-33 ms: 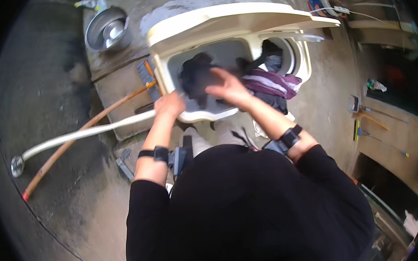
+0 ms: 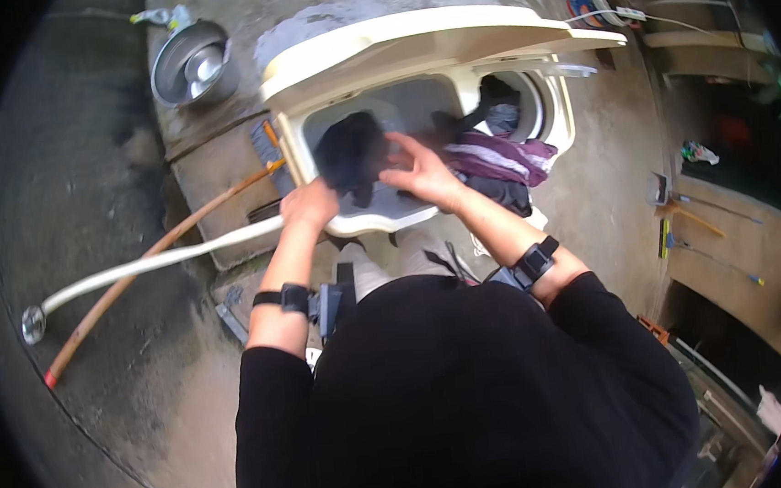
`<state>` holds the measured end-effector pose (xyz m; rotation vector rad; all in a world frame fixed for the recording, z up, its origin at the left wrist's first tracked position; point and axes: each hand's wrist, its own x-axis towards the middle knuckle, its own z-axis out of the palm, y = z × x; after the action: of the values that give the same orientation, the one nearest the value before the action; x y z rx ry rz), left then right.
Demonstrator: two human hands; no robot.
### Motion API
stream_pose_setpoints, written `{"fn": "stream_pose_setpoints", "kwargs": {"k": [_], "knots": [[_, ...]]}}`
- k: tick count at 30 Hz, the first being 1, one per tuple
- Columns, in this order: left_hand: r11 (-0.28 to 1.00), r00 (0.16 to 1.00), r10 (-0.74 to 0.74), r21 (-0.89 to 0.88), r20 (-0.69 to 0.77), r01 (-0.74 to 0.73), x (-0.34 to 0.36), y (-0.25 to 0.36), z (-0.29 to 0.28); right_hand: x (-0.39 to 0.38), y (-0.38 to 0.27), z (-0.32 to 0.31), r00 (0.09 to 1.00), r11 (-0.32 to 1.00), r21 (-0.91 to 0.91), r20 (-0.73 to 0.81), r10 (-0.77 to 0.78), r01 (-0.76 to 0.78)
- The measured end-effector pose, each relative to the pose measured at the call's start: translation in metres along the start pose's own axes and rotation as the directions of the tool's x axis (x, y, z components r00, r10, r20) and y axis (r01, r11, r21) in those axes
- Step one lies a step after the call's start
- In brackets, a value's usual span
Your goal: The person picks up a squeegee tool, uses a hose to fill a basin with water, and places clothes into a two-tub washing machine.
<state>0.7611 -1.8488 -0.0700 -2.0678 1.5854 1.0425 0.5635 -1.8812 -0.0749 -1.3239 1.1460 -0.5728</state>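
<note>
Black wet cloth garment (image 2: 351, 155) bunched in cream plastic washer tub (image 2: 416, 104), just ahead of both our hands. Left hand (image 2: 309, 204) clamps its near edge; right hand (image 2: 422, 175) fingers spread, touching its right side. Purple striped cloth (image 2: 498, 157) right of right hand.

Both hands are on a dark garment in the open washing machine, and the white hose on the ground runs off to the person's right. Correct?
Not quite. In the head view the white hose runs off to the person's left. The left hand and right hand are indeed on the dark garment in the open washing machine.
</note>
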Motion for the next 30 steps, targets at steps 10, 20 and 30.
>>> {"fn": "stream_pose_setpoints", "kwargs": {"k": [10, 20, 30], "knots": [[0.996, 0.997, -0.072, 0.049, -0.001, 0.072, 0.000, -0.005, 0.003, 0.015, 0.091, -0.226, 0.926, 0.577, -0.734, -0.357, 0.120, -0.358], [0.992, 0.991, -0.095, 0.073, -0.091, 0.102, 0.001, -0.003, 0.009, 0.121, 0.156, -0.226, 0.837, -0.230, -0.970, -0.057, 0.544, 0.083], [0.988, 0.990, -0.144, 0.063, -0.004, 0.144, -0.003, -0.001, 0.004, 0.063, 0.105, -0.232, 0.933, 0.529, -0.769, -0.299, 0.201, -0.360]]}}
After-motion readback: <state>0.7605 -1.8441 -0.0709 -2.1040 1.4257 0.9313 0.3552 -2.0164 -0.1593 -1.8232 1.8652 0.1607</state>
